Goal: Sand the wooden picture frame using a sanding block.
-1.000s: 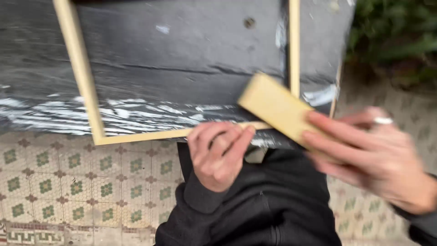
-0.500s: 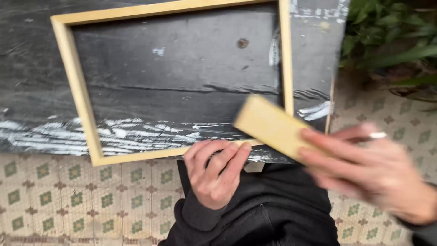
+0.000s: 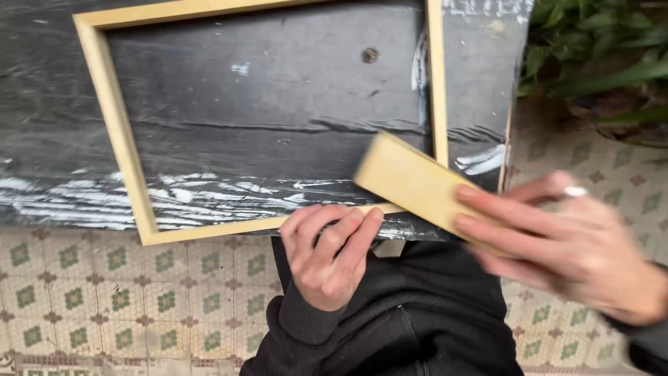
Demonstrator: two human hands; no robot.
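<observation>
A pale wooden frame (image 3: 118,139) lies flat on a black, paint-streaked board (image 3: 278,125). My left hand (image 3: 328,254) grips the frame's near rail at the board's front edge, fingers curled over the wood. My right hand (image 3: 567,244), blurred by motion and wearing a ring, holds a flat yellowish block (image 3: 410,182) tilted over the frame's near right corner. The block's far end covers the corner joint, so I cannot tell whether it touches the wood.
Patterned green-and-cream floor tiles (image 3: 104,299) lie below the board. My black clothing (image 3: 403,327) fills the bottom centre. Green plant leaves (image 3: 598,49) stand at the upper right beyond the board's right edge.
The view has tilted, so more of the frame's top rail shows. My right hand has shifted with the block over the near right corner. My left hand stays on the near rail.
</observation>
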